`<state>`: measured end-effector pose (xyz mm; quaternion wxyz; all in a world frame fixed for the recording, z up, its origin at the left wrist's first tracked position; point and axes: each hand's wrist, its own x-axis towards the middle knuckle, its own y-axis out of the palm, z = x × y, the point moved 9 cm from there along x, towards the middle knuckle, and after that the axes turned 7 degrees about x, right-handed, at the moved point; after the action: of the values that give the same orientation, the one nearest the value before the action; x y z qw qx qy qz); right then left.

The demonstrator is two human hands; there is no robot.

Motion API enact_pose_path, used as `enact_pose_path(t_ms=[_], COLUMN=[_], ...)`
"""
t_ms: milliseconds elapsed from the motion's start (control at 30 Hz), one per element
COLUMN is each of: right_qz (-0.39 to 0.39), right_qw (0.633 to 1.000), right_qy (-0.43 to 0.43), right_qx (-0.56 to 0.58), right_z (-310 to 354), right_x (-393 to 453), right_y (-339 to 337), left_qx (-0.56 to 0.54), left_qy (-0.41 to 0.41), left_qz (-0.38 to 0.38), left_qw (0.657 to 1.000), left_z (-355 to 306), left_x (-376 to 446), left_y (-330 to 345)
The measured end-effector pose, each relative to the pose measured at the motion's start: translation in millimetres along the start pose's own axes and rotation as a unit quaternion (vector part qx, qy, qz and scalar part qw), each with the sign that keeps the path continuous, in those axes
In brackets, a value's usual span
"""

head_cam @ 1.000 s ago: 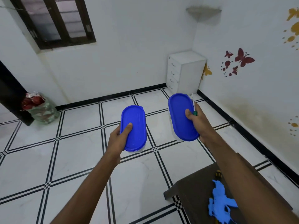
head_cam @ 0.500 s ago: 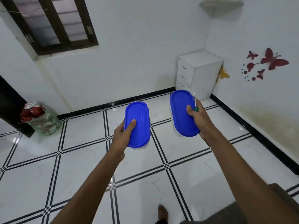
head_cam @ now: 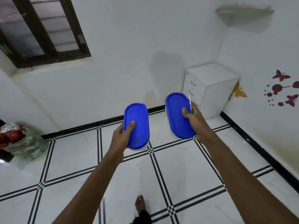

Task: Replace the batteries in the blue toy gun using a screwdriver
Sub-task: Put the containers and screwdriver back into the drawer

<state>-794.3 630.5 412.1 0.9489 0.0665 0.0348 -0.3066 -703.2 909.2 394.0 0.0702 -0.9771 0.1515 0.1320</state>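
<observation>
1. Since half a second ago the view has lifted and turned: the dark table edge at the bottom right has dropped out of sight, more wall shows, and both containers sit higher against the skirting line. One second back the blue toy gun lay on that table; it is out of view at this moment.
2. Nearest the camera, a bare foot [head_cam: 140, 203] stands on the white marble-look floor with black double-line grid [head_cam: 182, 167].
3. Left hand [head_cam: 121, 136] grips an oval clear plastic container with a blue lid [head_cam: 137, 125], thumb pressed flat on the lid, fingers curled underneath.
4. Right hand [head_cam: 196, 122] grips a second oval blue-lidded container [head_cam: 177, 114] the same way, thumb on the lid. Pinched in that same fist is a slim screwdriver with a green handle and thin metal shaft [head_cam: 190, 106], shaft pointing up and away beside the lid's right edge.
5. Both containers are held apart, tilted, lids facing the camera.
6. Far left on the floor sits a green translucent bundle topped with red and foil-wrapped items [head_cam: 21, 139].
7. In the far corner stands a white drawer cabinet with curved handles [head_cam: 210, 88].
8. Beyond, the right wall carries red and yellow butterfly stickers [head_cam: 281, 89], and a dark-framed window [head_cam: 42, 29] is set in the back wall.
</observation>
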Motion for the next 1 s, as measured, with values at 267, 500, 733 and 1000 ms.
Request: enact_pose_path(t_ms=[267, 500, 733, 1000], right_qz=[-0.038, -0.094, -0.134, -0.191], right_qw=[0.999, 0.995, 0.989, 0.975], right_qy=[0.023, 0.036, 0.06, 0.111], right_qx=[-0.007, -0.008, 0.009, 0.026], right_z=[-5.0, -1.5, -21.2, -40.0], right_x=[204.6, 366.6, 540.3, 697.1], right_y=[13.8, -25.8, -89.5, -148.5], left_qx=[0.012, 0.025, 0.053, 0.075], left_qy=[0.015, 0.019, 0.01, -0.006], left_qz=[0.053, 0.094, 0.126, 0.165], left_qw=[0.998, 0.995, 0.991, 0.984], left_z=[-65.6, -123.4, -147.2, -179.5], left_x=[215.7, 383.7, 547.4, 697.3], left_y=[48.2, 132.2, 247.9, 375.8])
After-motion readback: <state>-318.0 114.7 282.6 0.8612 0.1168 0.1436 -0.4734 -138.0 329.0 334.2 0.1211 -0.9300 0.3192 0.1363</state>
